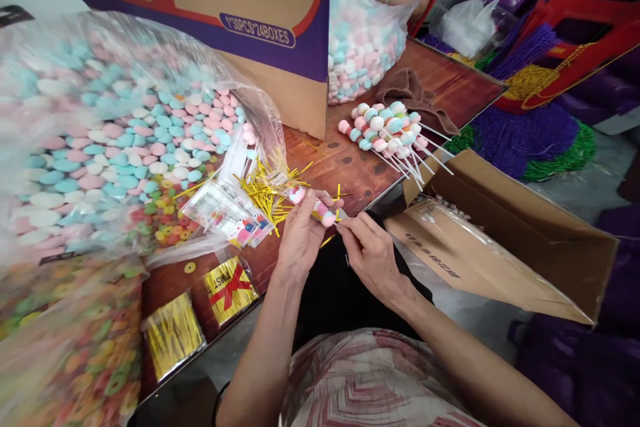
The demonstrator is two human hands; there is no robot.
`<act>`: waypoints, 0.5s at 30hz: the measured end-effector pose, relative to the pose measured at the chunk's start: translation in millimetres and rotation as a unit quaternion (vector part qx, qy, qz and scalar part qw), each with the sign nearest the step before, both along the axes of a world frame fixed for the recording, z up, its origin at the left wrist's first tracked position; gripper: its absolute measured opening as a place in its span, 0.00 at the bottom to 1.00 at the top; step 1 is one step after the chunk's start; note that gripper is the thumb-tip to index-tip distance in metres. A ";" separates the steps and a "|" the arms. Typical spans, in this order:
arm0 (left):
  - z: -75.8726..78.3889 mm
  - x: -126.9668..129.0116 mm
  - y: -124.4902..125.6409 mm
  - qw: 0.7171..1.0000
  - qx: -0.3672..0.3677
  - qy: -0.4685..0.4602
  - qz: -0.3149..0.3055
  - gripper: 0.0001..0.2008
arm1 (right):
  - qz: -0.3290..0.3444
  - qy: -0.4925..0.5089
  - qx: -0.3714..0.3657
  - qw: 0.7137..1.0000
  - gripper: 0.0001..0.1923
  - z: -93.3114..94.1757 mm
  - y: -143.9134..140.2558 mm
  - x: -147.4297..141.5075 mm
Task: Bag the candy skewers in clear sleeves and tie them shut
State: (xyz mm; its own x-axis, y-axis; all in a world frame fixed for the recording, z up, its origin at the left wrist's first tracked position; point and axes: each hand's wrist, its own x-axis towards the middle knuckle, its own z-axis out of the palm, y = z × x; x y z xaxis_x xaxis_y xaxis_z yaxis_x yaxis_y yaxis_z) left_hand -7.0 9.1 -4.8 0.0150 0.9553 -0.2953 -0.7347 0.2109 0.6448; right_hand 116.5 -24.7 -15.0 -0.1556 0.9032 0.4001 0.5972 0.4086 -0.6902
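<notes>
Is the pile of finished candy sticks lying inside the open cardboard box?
No, the candy sticks lie on the table, beside the cardboard box.

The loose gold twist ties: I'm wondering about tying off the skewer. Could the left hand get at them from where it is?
Probably yes. The left hand holds the candy skewer right beside the loose gold twist ties, with nothing lying between; only its grip on the skewer is occupied.

candy bag (100,140) fills left of frame, on desk (350,167) | carton (240,7) top centre behind it | skewer pile (387,130) right of carton | tie packets (200,313) lower left | open box (505,240) right of desk
</notes>
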 end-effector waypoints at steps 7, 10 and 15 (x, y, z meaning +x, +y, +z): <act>-3.5 12.5 -4.1 1.000 0.016 0.022 -0.001 0.11 | -0.013 0.109 -0.017 0.994 0.11 3.6 6.9 -17.2; -0.8 10.3 -5.4 1.000 0.012 0.024 -0.003 0.12 | -0.011 0.130 -0.037 0.991 0.10 7.1 9.7 -20.1; 6.1 -7.4 0.5 1.000 -0.016 -0.001 0.006 0.16 | 0.053 0.082 -0.164 0.982 0.12 14.7 0.6 0.3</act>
